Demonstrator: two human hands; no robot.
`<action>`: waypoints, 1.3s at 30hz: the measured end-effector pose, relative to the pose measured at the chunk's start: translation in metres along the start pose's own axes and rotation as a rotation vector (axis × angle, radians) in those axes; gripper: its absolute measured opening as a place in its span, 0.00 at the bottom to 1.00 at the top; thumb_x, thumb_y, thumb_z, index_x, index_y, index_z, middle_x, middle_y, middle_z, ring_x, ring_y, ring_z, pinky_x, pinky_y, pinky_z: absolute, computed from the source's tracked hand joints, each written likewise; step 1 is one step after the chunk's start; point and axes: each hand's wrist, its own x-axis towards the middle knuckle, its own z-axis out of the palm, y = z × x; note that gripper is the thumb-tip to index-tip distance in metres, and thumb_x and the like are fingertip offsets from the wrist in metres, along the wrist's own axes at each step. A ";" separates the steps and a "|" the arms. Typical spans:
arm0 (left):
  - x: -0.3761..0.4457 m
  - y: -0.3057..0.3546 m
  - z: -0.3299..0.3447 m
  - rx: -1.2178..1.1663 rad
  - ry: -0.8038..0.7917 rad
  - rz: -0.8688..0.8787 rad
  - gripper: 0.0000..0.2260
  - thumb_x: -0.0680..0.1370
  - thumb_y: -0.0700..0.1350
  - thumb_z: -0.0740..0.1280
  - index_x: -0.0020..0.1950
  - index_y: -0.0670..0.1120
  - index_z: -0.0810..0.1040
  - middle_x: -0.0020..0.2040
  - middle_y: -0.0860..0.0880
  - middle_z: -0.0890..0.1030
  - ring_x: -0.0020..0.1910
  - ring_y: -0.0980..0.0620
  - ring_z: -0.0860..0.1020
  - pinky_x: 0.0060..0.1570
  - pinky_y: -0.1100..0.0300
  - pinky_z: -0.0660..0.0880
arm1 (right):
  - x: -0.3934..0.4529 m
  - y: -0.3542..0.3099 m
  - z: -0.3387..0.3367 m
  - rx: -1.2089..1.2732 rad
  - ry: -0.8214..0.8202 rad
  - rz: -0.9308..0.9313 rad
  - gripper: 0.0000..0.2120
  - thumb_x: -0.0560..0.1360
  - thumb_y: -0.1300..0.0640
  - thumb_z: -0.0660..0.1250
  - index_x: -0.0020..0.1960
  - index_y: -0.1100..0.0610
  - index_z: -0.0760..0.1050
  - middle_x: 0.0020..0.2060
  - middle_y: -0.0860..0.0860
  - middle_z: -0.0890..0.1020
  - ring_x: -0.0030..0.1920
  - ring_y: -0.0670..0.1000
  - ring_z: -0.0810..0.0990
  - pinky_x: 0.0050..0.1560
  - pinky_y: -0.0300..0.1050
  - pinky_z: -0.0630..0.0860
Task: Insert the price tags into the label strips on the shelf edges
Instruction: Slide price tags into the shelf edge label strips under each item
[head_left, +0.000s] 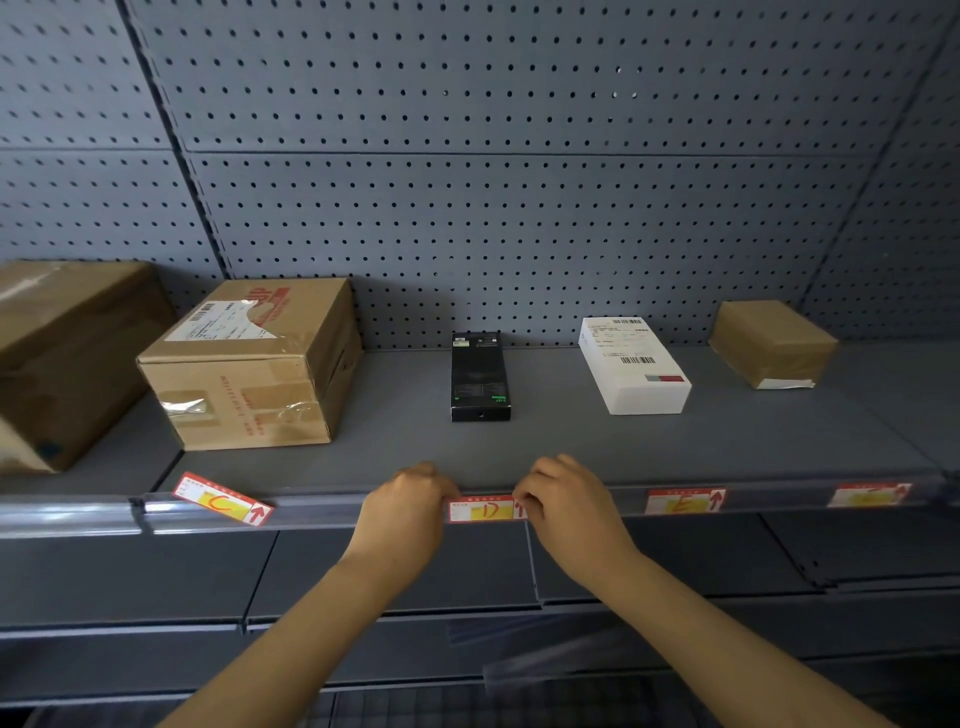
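Note:
A red and yellow price tag marked D (485, 510) sits against the clear label strip (322, 506) on the front edge of the grey shelf. My left hand (410, 501) pinches its left end and my right hand (566, 501) pinches its right end. A tag marked C (222, 500) lies tilted on the shelf edge to the left, partly over the strip. Two more tags sit in the strip to the right, one marked E (684, 501) and a further one (868, 494) near the right edge.
On the shelf (571, 447) stand two cardboard boxes (249, 364) (67, 353) at left, a black box (479, 376) in the middle, a white box (632, 364) and a small brown parcel (773, 343) at right. Pegboard backs the shelf. Lower grey shelves lie below.

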 end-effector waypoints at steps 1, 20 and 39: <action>0.000 -0.001 0.000 0.006 0.002 -0.009 0.12 0.77 0.40 0.64 0.56 0.52 0.81 0.54 0.50 0.79 0.50 0.49 0.79 0.47 0.57 0.78 | 0.000 0.001 -0.001 0.017 -0.014 -0.004 0.07 0.76 0.60 0.66 0.52 0.56 0.81 0.47 0.51 0.80 0.50 0.49 0.75 0.51 0.44 0.76; -0.035 -0.060 -0.023 0.064 0.072 -0.162 0.14 0.77 0.38 0.62 0.56 0.53 0.80 0.55 0.50 0.79 0.51 0.46 0.80 0.47 0.55 0.75 | 0.029 -0.046 0.006 0.309 0.094 0.061 0.05 0.76 0.60 0.65 0.50 0.56 0.78 0.46 0.49 0.80 0.43 0.46 0.78 0.46 0.42 0.78; -0.063 -0.251 -0.094 -0.142 0.084 0.000 0.13 0.74 0.34 0.62 0.51 0.48 0.80 0.51 0.47 0.80 0.47 0.44 0.78 0.41 0.52 0.76 | 0.078 -0.251 0.124 0.140 0.045 0.204 0.04 0.76 0.56 0.66 0.50 0.54 0.78 0.48 0.51 0.78 0.48 0.53 0.77 0.45 0.49 0.76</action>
